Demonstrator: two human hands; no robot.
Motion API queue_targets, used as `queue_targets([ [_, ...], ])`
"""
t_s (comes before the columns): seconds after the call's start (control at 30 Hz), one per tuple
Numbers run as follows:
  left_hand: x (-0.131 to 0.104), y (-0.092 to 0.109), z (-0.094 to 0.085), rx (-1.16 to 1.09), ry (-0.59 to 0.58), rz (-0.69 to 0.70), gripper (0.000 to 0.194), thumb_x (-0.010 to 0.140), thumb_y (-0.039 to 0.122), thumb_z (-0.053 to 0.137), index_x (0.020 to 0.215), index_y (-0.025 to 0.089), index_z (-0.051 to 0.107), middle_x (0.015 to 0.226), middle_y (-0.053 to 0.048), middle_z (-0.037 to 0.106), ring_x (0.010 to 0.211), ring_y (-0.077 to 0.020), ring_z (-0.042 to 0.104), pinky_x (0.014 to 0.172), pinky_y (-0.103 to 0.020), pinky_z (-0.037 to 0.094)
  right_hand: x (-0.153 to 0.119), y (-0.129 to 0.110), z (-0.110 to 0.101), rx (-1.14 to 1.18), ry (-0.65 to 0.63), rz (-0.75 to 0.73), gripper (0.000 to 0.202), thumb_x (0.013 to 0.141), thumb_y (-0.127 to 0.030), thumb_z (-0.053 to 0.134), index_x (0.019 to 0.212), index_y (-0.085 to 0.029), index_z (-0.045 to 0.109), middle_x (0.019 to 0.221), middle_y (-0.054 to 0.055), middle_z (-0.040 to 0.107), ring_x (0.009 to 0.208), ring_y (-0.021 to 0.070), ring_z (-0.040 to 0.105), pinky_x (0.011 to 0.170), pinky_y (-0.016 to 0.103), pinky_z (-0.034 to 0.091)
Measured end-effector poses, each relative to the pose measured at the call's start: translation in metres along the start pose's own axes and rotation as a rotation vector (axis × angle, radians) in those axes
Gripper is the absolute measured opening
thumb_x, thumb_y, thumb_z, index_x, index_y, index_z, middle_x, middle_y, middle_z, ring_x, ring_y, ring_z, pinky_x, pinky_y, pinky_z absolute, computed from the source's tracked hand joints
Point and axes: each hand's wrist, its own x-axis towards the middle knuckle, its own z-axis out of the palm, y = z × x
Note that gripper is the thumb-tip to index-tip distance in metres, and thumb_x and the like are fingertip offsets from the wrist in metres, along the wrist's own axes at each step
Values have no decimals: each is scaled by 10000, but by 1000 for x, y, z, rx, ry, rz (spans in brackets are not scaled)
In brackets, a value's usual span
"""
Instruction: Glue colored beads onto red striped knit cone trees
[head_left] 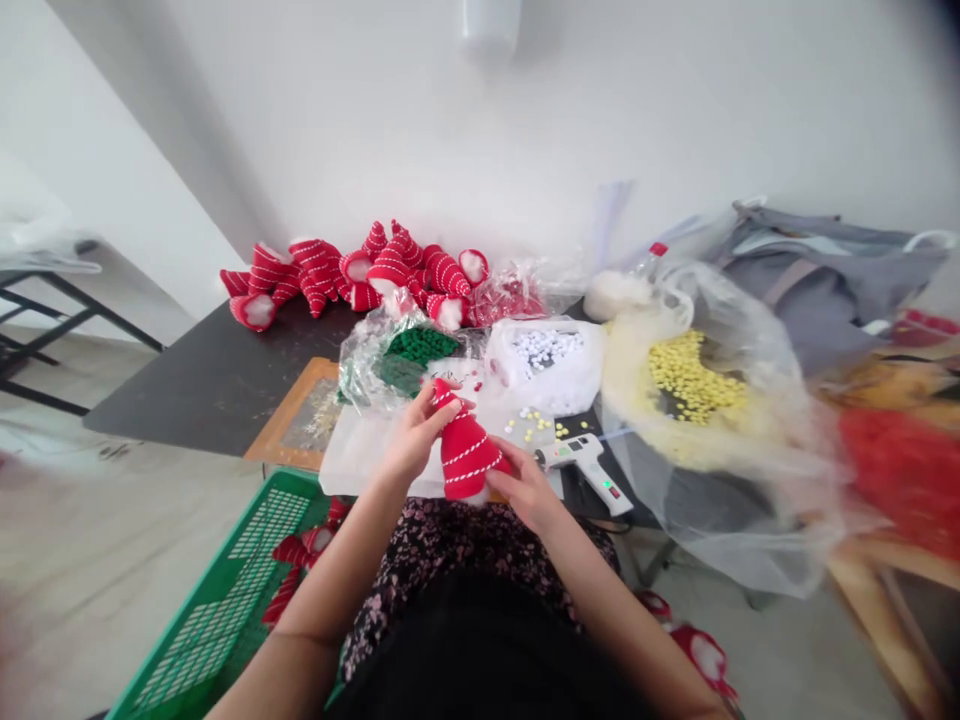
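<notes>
A plain white wall (337,130) backs a dark table (202,370). A clear plastic bag (720,510) holding yellow balls (682,385) spreads across the table's right part and droops past its front edge. Well to the left of that bag, and lower than the tabletop, sits a green basket (195,600) with red pieces inside. Farther back and left of the bag lies a heap of red striped cones (319,265). Just beside the bag's left side is a white bag (581,385) of white balls; farther left, crinkled plastic holds green balls (420,345).

Left of the clear bag, at the table's near edge, the left hand (411,432) has its thumb and curled fingers closed on the tip of a red striped cone (466,450), while the right hand (529,487) pinches the cone's wide, white-stuffed end. Between the right hand and the clear bag lies a white glue gun (594,465), with loose yellow balls (540,430) near its nozzle.
</notes>
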Motion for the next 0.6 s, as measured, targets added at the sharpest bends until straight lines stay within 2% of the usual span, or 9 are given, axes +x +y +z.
queue_targets([
  [0.13,6,-15,11,23,43,27,364,728,294,939,1005,204,722,852,-44,762,787,-196,716,709,-257,537,-8,-9,-7,-247,40,-116,662,945,-554,698,1533,-284,552,1549,142,626,1433,340,607,1119,485,576],
  [0.2,8,-19,14,44,39,33,340,733,263,935,999,207,730,837,-30,748,747,-175,698,670,-238,520,-6,-18,-5,-416,76,-202,660,973,-511,676,1567,-286,498,1620,150,544,1490,334,546,1147,477,553],
  [0.27,11,-23,15,62,13,23,336,741,271,933,998,210,727,782,-7,724,669,-151,663,609,-220,492,-1,-25,-1,-571,92,-278,653,965,-438,705,1560,-269,495,1604,160,544,1490,333,534,1198,494,507],
  [0.37,17,-28,12,84,-4,7,397,731,317,945,1021,212,697,742,13,703,646,-147,669,586,-212,494,6,-25,4,-710,93,-339,578,955,-326,708,1502,-239,544,1479,171,629,1404,327,598,1214,512,488],
  [0.47,22,-35,4,173,-24,7,474,742,406,934,1079,217,660,772,22,709,712,-163,712,633,-227,538,8,-16,3,-763,118,-355,416,943,-265,690,1350,-223,619,1367,165,663,1314,319,648,1160,506,532],
  [0.53,24,-42,-1,225,-44,-3,491,786,498,889,1099,221,633,798,21,715,726,-166,715,651,-246,558,8,-9,2,-768,146,-370,334,925,-251,696,1251,-224,627,1376,163,655,1321,323,646,1145,510,542],
  [0.6,22,-51,-5,244,-24,18,479,849,574,812,1108,224,612,869,-5,731,781,-177,726,696,-283,587,8,-4,1,-759,170,-370,319,925,-252,698,1231,-230,608,1398,161,659,1324,323,651,1130,508,555],
])
